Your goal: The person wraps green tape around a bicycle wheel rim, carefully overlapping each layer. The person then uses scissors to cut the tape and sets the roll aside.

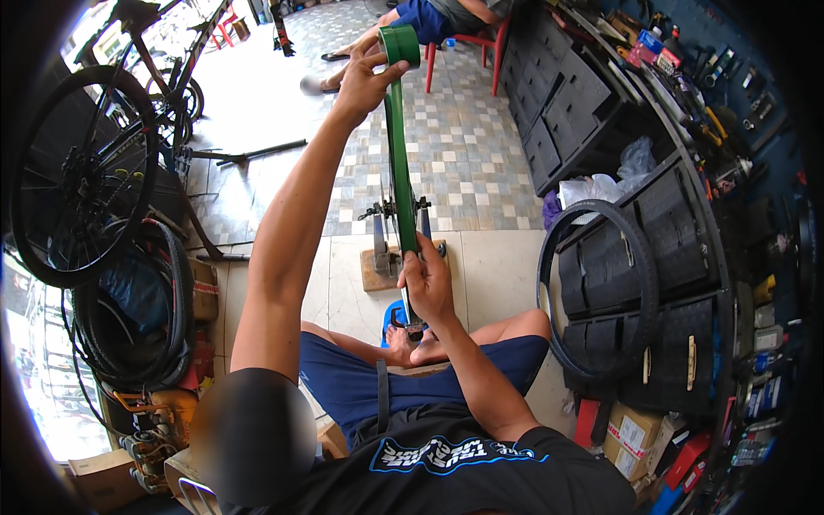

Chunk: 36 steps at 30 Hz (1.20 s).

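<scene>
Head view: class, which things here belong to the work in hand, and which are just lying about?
In the work:
green tape roll, in the left hand
green strip, in the right hand
spoked wheel
stand holding it

Lying about:
bicycle, left
loose tyre, right
cardboard box, lower right

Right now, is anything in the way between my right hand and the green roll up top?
Nothing visible blocks that stretch. Only the green strip spans it, running from the green roll in your left hand down to your right hand, which is already on the strip.
</scene>
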Motion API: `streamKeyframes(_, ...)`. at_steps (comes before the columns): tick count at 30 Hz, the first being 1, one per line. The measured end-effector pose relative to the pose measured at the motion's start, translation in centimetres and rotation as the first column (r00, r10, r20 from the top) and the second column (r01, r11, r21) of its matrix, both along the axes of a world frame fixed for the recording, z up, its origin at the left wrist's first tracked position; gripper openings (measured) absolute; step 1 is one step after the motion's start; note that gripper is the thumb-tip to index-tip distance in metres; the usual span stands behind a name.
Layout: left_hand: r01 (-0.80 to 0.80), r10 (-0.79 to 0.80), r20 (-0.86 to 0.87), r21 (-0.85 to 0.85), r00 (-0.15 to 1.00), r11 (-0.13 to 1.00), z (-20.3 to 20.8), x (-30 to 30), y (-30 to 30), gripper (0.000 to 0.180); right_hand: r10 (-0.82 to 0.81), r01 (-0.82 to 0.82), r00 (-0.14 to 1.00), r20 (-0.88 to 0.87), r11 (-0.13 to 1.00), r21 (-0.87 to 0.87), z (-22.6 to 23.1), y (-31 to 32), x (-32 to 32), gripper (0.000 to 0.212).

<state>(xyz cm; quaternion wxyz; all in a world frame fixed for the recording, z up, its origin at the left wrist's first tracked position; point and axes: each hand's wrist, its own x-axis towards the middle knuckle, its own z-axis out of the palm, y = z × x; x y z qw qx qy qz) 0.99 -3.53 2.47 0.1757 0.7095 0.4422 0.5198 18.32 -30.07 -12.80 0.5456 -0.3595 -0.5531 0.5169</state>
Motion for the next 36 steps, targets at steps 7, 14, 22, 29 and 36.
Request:
streamKeyframes(7,-0.045,0.045,0.011,0.008,0.999,0.999,-1.1,-1.1,0.8,0.039,0.002,-0.002,1.0,-0.009,1.0,-0.008,0.0,0.1,-0.2,0.038)
streamKeyframes(14,-0.097,0.096,-0.035,-0.034,0.995,0.995,-1.9,-1.5,0.8,0.038,-0.003,0.003,1.0,-0.007,1.0,-0.021,0.0,0.0,-0.1,0.038)
streamKeyframes(22,-0.15,0.147,-0.104,-0.018,0.984,0.989,-3.5,-1.9,1.5,0.036,-0.002,0.002,1.0,0.004,1.0,-0.012,0.0,-0.3,-0.1,0.037)
streamKeyframes(29,-0.158,0.152,-0.139,-0.03,0.979,0.987,-4.4,-1.7,1.1,0.035,-0.012,0.012,1.0,0.022,1.0,-0.001,0.0,-0.2,0.0,0.037)
streamKeyframes(36,-0.212,0.207,-0.19,-0.006,0.96,0.977,-5.0,-1.5,1.1,0.036,-0.046,0.044,0.997,0.058,0.998,0.038,0.1,-0.3,0.0,0.039)
